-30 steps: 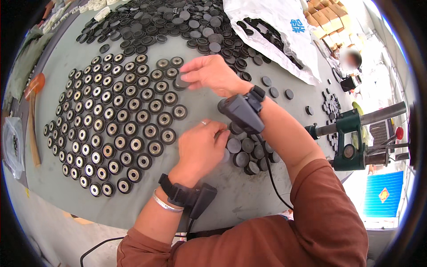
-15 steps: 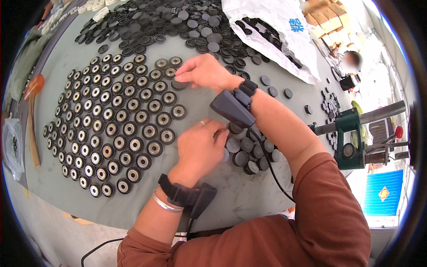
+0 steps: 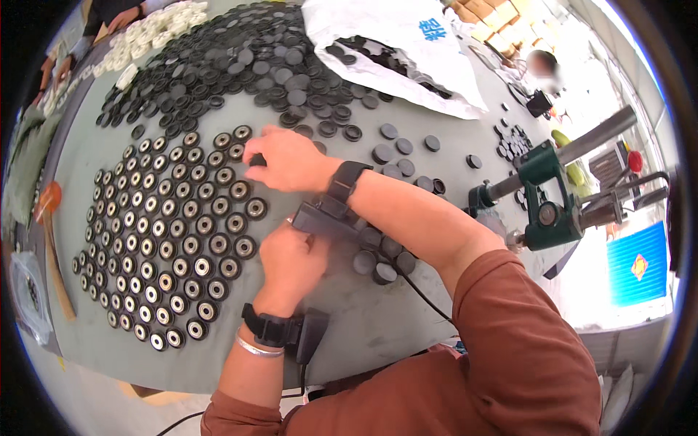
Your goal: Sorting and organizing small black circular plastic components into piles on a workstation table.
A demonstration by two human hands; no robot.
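My right hand [image 3: 291,158] is at the far right end of the rows, its thumb and fingers closed round a dark round cap [image 3: 257,160]. Close by are black wheels with metal bearing centres [image 3: 190,209], laid flat in many rows. My left hand [image 3: 289,263] hovers over the table to the right of the nearer rows. Its fingers are curled in; the tips are blurred and partly behind the device on my right wrist, so what they hold does not show. Beside it lies a small heap of dark round caps [image 3: 365,261], partly covered by my right arm.
A large heap of black rings and caps [image 3: 218,65] covers the back, beside an open white sack [image 3: 454,91]. White parts [image 3: 156,33] lie at the far left, near another person's hands. A mallet [image 3: 51,225] lies left; a green metal press [image 3: 549,200] stands right.
The view has shifted, so the sack and heap sit further left. My right hand, still with a cap, has come to the wheels at the far right end. My left hand has drawn closer to my right wrist.
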